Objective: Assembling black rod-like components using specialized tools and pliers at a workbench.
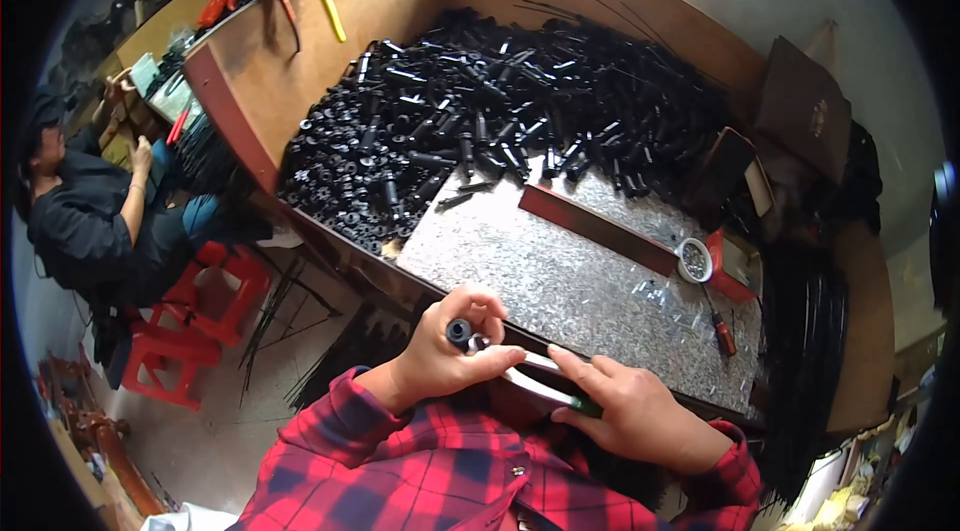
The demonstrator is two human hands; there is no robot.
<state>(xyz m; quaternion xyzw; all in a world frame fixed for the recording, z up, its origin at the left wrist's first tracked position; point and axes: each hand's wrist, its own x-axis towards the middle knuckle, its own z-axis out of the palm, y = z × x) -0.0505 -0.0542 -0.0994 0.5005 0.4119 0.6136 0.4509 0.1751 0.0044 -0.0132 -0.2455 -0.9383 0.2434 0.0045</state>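
Observation:
My left hand (440, 351) is closed around a short black tube (459, 332), whose hollow round end faces up. Just in front of my body, my right hand (630, 411) grips a hand tool that looks like pliers (535, 381), with pale curved handles and a bit of green near my fingers. The tool's metal head lies beside the tube, under my left thumb; whether it bites on the tube I cannot tell. Both hands are over the near edge of the speckled work board (480, 261).
Black tubes and rings (470, 101) are heaped behind the board. On it lie a long dark-red bar (600, 229), a white cup (693, 259) of small parts, a red box (738, 266) and a screwdriver (722, 333). Black rods hang right. Left are red stools (175, 356) and a seated co-worker (85, 211).

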